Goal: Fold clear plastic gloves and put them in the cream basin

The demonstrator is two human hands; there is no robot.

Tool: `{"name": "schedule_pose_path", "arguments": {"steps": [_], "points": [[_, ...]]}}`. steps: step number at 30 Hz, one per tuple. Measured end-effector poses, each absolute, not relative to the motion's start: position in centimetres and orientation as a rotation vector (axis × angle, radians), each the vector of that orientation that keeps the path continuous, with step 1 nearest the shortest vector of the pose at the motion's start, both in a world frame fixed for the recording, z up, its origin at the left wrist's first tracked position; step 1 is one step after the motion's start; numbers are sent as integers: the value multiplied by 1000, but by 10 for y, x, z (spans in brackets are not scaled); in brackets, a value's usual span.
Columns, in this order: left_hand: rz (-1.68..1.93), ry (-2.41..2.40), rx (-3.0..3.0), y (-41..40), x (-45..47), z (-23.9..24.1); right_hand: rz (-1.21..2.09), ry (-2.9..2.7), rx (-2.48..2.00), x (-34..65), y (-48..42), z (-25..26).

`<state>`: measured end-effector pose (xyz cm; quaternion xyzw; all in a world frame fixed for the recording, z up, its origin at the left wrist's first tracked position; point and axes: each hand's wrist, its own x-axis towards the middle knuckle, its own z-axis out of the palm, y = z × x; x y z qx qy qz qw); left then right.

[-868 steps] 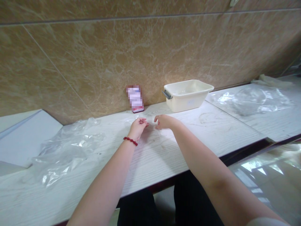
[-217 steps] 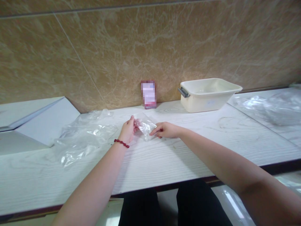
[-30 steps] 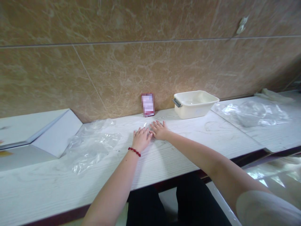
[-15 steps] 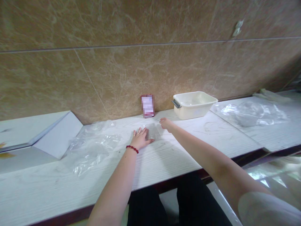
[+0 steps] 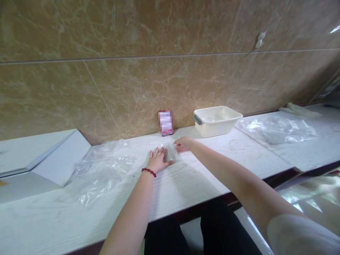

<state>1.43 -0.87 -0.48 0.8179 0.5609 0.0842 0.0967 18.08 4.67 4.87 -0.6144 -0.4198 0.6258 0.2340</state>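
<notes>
A small clear plastic bag lies flat on the white wood-grain table. My left hand, with a red bead bracelet at the wrist, rests on the bag's left side, fingers spread. At the bag's upper right edge is my right hand, its fingers bent and somewhat apart. Whether the right fingertips touch the film is hard to make out. Just behind the bag, a small red-edged card or packet with a blurred face leans against the wall.
A cream plastic basin with a grey handle stands by the tiled wall. Crumpled clear plastic and a white cardboard box lie to the left. More clear plastic is on the right, with a pale cloth-like thing behind it.
My right hand has moved slightly left and down toward the bag, and its fingers have loosened. My left hand stays on the bag. The view has shifted a little.
</notes>
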Motion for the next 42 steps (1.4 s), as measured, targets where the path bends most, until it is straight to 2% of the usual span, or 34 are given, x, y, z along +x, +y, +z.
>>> {"name": "schedule_pose_path", "arguments": {"steps": [8,19,29,32,34,38,42], "points": [[274,1651,2428,-7,13,-7,1568,-1512,-1880,171,56,41],[185,1673,2434,-11,14,0,1079,-1927,-2088,160,55,35],[195,1656,2431,-11,12,0,871,-2105,-2040,156,39,44],[373,1616,2344,-9,12,-1,842,-2086,-1986,158,40,42],[679,1573,2178,-8,13,-1,853,-2049,-1917,161,42,39],[1273,1372,1411,-5,22,1,1008,-1904,-1702,168,41,37],[1287,940,771,-7,29,8,1153,-1870,-1531,172,32,46]]}}
